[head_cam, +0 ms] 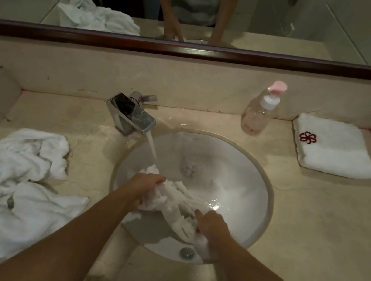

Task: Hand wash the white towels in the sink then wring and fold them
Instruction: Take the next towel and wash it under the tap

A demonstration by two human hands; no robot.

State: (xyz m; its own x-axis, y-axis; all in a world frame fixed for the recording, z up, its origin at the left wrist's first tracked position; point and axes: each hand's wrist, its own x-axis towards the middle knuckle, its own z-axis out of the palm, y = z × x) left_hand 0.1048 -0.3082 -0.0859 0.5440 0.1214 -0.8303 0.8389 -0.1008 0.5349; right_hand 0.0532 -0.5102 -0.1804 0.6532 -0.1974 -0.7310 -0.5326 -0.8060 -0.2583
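Head view: washing step in hand. Left hand (147, 186) and right hand (211, 227) both have fingers curled into one wet white towel (177, 203), stretched between them inside the sink (267, 186). Tap (132, 114) runs onto its far end. Crumpled towels (13, 182) wait on the surface at left; one folded towel (333, 146) lies right. Next likely: rub, rinse, then twist ends in opposite directions to wring.

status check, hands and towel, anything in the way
Left hand and right hand both grip wet towel in sink. Faucet running. Nothing in the way.
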